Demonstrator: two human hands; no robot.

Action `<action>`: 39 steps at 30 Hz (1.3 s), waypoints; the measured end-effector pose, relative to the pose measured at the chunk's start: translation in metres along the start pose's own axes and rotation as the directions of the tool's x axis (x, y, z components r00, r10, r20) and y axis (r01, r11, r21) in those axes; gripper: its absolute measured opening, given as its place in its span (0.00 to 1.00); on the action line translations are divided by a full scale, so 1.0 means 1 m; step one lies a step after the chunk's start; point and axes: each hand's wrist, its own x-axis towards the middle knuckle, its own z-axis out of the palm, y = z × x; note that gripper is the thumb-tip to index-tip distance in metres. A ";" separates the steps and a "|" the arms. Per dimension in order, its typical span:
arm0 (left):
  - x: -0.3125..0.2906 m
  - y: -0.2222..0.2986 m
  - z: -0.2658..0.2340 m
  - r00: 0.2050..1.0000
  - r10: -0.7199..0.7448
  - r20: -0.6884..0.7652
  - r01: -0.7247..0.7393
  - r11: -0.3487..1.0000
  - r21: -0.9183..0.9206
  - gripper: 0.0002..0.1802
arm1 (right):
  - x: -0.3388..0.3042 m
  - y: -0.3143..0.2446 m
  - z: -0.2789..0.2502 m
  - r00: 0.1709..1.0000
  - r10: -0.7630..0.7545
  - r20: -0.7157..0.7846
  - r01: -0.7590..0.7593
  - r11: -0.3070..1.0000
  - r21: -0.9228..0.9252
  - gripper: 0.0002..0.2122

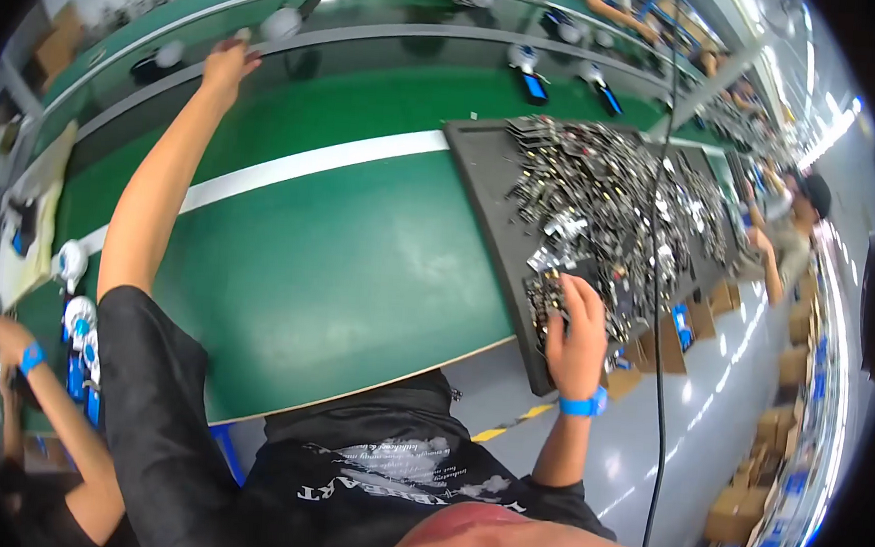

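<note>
My left arm stretches across the green bench to the far conveyor. My left hand (228, 68) is up there with its fingers apart, just left of a white round-headed device (282, 25) with a dark panel; I see no clear contact. At the right, my right hand (578, 347), wearing a blue wristband, rests on the near part of a pile of small dark metal parts (602, 203). Its thumb and fingers are spread, the fingertips touching the parts. The pile lies in a large black tray (496, 212).
More white devices with blue panels (533, 84) stand on the green conveyor (368, 94), bordered by metal rails. A black cable (657, 237) hangs in front of the tray. Co-workers work at left and right. Cardboard boxes (659, 345) stand beyond the tray on the grey floor.
</note>
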 end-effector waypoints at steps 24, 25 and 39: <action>-0.290 0.129 -0.243 0.354 -0.897 -0.263 -0.776 -0.439 0.453 0.46 | 0.038 0.067 -0.027 0.931 -0.025 0.365 0.105 0.974 -0.203 0.23; -0.287 0.138 -0.233 0.386 -0.913 -0.130 -0.747 -0.392 0.537 0.44 | 0.037 0.070 -0.030 0.931 -0.052 0.360 0.126 0.975 -0.185 0.22; -0.241 0.065 0.012 0.639 -0.335 0.693 -0.617 0.315 0.721 0.39 | 0.056 0.012 -0.019 0.926 -0.263 -0.270 0.301 0.947 0.109 0.21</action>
